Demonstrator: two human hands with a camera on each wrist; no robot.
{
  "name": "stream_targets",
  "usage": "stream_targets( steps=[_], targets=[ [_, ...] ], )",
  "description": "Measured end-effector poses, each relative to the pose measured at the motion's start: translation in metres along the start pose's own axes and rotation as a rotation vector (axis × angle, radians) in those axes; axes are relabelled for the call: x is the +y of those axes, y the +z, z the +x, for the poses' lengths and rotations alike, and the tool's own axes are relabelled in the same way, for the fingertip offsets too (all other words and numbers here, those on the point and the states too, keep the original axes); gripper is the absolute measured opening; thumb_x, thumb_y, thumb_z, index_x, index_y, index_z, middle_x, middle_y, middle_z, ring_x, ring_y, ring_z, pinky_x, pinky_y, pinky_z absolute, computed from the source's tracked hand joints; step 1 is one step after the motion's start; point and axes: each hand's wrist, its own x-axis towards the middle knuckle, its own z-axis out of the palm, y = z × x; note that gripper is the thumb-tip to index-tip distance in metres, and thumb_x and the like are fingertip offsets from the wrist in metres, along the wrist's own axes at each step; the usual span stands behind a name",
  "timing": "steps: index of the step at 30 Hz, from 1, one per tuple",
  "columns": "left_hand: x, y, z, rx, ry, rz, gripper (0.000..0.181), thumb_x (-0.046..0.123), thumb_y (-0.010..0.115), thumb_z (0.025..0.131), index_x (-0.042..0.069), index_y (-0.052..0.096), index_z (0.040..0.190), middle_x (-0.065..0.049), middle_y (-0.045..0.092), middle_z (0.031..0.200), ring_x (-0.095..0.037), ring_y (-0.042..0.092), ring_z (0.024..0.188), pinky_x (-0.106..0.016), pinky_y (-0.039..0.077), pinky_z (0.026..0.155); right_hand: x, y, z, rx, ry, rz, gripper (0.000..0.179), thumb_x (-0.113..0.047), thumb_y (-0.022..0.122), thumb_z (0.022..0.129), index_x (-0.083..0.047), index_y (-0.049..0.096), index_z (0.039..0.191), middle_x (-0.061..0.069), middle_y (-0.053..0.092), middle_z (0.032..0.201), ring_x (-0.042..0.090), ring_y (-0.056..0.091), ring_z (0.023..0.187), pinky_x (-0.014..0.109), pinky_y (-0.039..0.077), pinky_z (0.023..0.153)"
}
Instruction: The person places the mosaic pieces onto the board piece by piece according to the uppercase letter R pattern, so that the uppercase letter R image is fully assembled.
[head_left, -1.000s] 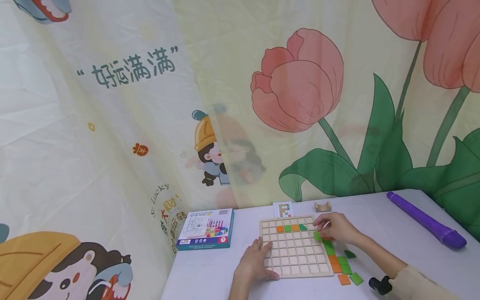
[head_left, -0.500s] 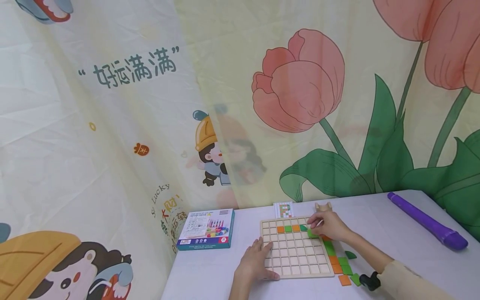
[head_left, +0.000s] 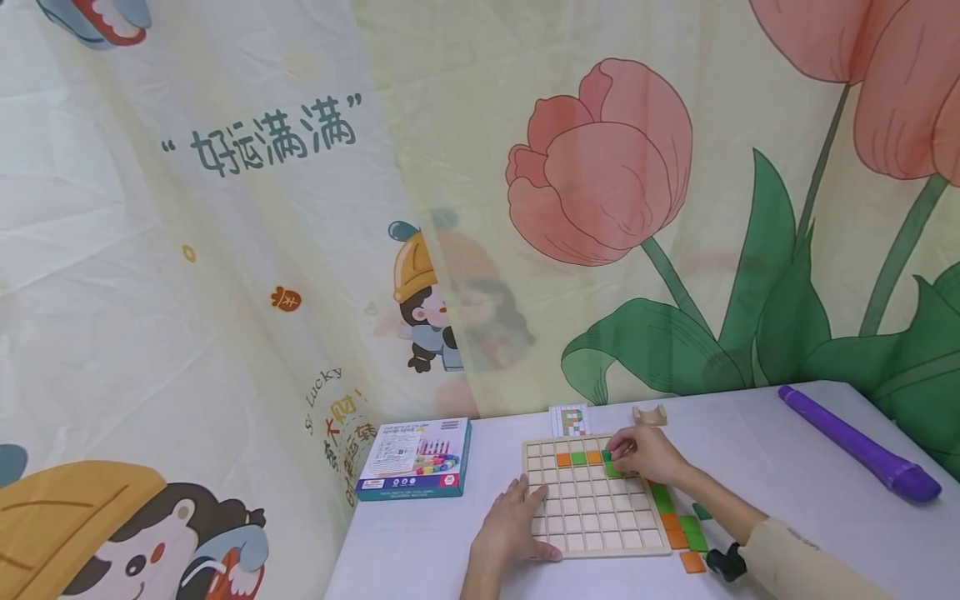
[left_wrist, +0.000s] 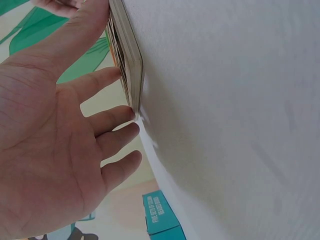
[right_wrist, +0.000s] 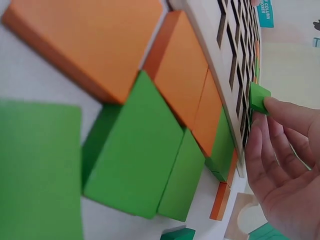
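Note:
A wooden grid board [head_left: 577, 517] lies on the white table, with a short row of orange [head_left: 563, 460] and green [head_left: 578, 458] tiles in an upper row. My left hand [head_left: 506, 525] rests along the board's left edge; its fingers are spread and fairly straight, with fingertips at the board's side [left_wrist: 132, 65] in the left wrist view. My right hand [head_left: 651, 454] pinches a bright green square tile [right_wrist: 259, 97] between thumb and fingers, close over the grid at the right end of that row. A dark green piece at the row's end is partly hidden behind those fingers.
Loose orange [head_left: 672, 529] and green [head_left: 693, 533] tiles line the board's right side, a dark green piece [head_left: 702, 511] beyond them. Behind the board are a pattern card [head_left: 570, 420] and a small wooden piece [head_left: 649, 415]. A box [head_left: 412, 458] sits left, a purple stick [head_left: 858, 443] right.
My right hand has moved left over the board with the green tile, from the right edge to the end of the tile row. The left hand has stayed at the board's left edge.

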Motion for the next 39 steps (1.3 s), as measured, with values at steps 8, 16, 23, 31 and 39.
stream_targets(
  steps=[8,16,23,31,39],
  targets=[
    [0.000,0.001,0.003,0.004,-0.003,0.006,0.100,0.049,0.096,0.064,0.022,0.056,0.152,-0.016,0.042,0.163,-0.035,0.036,0.152,-0.055,0.036,0.122,-0.005,0.000,-0.001,0.029,-0.027,-0.050,0.016,0.001,0.085,0.083,-0.009,0.075,0.090,-0.005,0.067,0.078,0.014,0.063,0.073,0.024,0.055,0.063],
    [0.001,-0.001,0.003,-0.002,-0.002,0.004,0.100,0.049,0.096,0.064,0.021,0.055,0.152,-0.017,0.041,0.163,-0.035,0.035,0.153,-0.054,0.034,0.123,-0.003,0.003,-0.003,0.031,-0.054,-0.123,0.023,0.005,0.084,0.080,-0.016,0.076,0.086,-0.007,0.070,0.079,0.012,0.061,0.072,0.024,0.054,0.062],
    [0.002,-0.001,0.001,-0.003,0.001,0.003,0.100,0.048,0.096,0.065,0.021,0.056,0.152,-0.017,0.041,0.163,-0.035,0.036,0.153,-0.054,0.035,0.123,-0.004,0.001,-0.007,0.009,-0.032,-0.139,0.026,0.008,0.080,0.080,-0.016,0.077,0.090,-0.007,0.071,0.082,0.013,0.062,0.075,0.024,0.055,0.066],
    [0.002,0.000,0.001,-0.008,-0.009,-0.006,0.100,0.047,0.096,0.065,0.021,0.055,0.152,-0.017,0.041,0.164,-0.035,0.035,0.153,-0.054,0.034,0.123,-0.012,-0.010,-0.021,0.017,0.000,-0.154,0.024,0.006,0.082,0.083,-0.012,0.078,0.099,-0.005,0.072,0.088,0.014,0.062,0.081,0.022,0.056,0.070],
    [-0.001,0.002,0.000,-0.005,0.005,0.007,0.100,0.048,0.095,0.065,0.021,0.055,0.153,-0.017,0.041,0.163,-0.036,0.036,0.152,-0.054,0.034,0.123,-0.017,-0.030,-0.040,-0.007,-0.032,-0.191,0.026,0.003,0.084,0.081,-0.012,0.076,0.100,-0.005,0.071,0.089,0.012,0.062,0.081,0.022,0.057,0.071]
  ],
)
